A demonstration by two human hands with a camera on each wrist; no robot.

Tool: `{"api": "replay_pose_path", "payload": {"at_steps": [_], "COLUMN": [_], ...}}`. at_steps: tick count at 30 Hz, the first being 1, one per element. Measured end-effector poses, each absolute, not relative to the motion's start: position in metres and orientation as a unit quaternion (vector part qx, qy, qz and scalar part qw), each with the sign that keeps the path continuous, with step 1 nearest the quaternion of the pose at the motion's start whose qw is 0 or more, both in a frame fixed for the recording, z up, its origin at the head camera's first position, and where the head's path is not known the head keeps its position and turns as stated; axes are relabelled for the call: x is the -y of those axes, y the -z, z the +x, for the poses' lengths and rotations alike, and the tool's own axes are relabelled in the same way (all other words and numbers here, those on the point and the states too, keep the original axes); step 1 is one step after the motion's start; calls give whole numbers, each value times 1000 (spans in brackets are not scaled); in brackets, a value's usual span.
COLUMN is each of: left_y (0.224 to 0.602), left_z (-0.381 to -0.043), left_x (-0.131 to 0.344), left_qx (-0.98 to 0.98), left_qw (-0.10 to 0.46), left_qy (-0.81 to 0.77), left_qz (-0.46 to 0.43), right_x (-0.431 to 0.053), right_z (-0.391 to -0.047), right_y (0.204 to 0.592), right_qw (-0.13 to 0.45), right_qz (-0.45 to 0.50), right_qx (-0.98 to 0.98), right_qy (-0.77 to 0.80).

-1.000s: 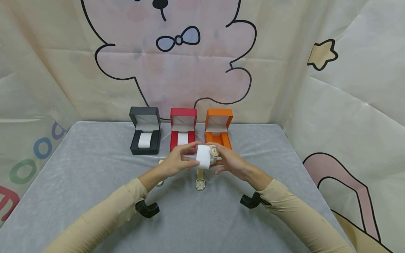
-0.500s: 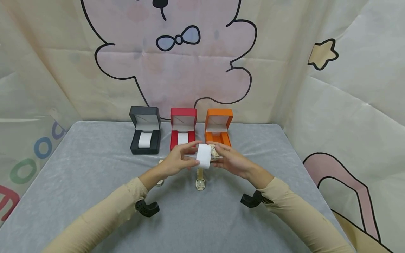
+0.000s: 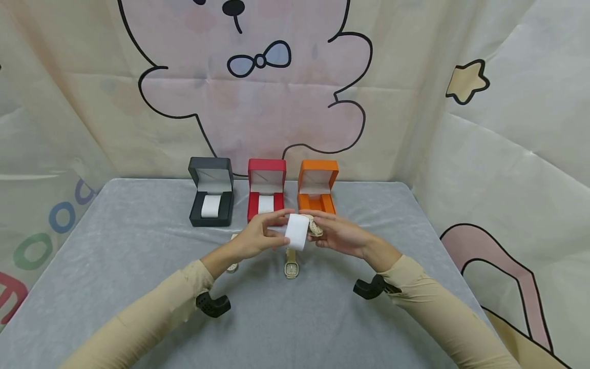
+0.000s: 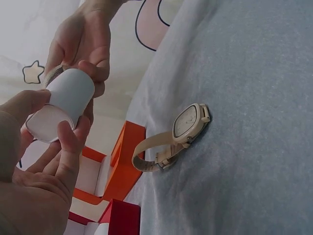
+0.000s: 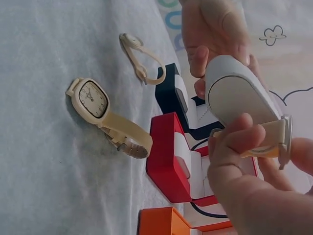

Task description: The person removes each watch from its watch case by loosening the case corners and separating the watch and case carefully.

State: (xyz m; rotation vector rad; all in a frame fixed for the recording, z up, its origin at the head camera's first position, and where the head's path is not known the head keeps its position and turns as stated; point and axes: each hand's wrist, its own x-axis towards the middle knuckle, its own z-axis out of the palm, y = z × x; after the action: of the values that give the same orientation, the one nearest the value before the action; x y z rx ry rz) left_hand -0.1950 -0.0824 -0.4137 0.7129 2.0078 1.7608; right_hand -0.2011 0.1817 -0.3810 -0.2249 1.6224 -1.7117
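My left hand [image 3: 251, 237] grips a white watch cushion [image 3: 296, 232] by one end, thumb and fingers around it. Against its other end, my right hand [image 3: 344, 237] pinches a beige wristwatch [image 3: 315, 227]. In the right wrist view the looped watch strap [image 5: 274, 136] is at the cushion's end; fingers hide how far it overlaps. Two more beige watches lie on the table below the hands: a squarish-faced watch [image 3: 291, 267] in the middle, and another watch [image 5: 132, 41] to the left, partly covered by my left hand in the head view.
Three lidded boxes stand upright with lids raised at the table's back: a dark grey box [image 3: 210, 162], a red box [image 3: 267, 164] and an orange box [image 3: 319, 165]. White cushions sit in the grey and red ones; the orange box holds none. Grey cloth [image 3: 295, 328] covers the table.
The watch in my right hand has turned, its face now tilted. My right hand has shifted slightly right and its fingers have closed in. The cushion leans a little more.
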Motion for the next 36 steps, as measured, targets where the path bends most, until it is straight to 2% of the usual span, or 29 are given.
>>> {"api": "replay_pose_path", "payload": {"at_steps": [8, 15, 26, 36], "left_y": [411, 411, 416, 412], "left_z": [-197, -197, -199, -202], "left_x": [85, 85, 79, 71], "left_qx": [-708, -710, -715, -731], "left_qw": [187, 179, 170, 163], "left_qy": [-640, -642, -653, -645], "left_qz": [232, 229, 182, 154], "right_x": [-185, -190, -203, -212], "right_z": [-204, -205, -199, -200], "right_y": [384, 390, 395, 400], "right_qw": [337, 274, 208, 187], "right_qz": [-88, -98, -113, -114], "right_qx": [-644, -676, -722, -742], "right_qy": [682, 677, 650, 633]}}
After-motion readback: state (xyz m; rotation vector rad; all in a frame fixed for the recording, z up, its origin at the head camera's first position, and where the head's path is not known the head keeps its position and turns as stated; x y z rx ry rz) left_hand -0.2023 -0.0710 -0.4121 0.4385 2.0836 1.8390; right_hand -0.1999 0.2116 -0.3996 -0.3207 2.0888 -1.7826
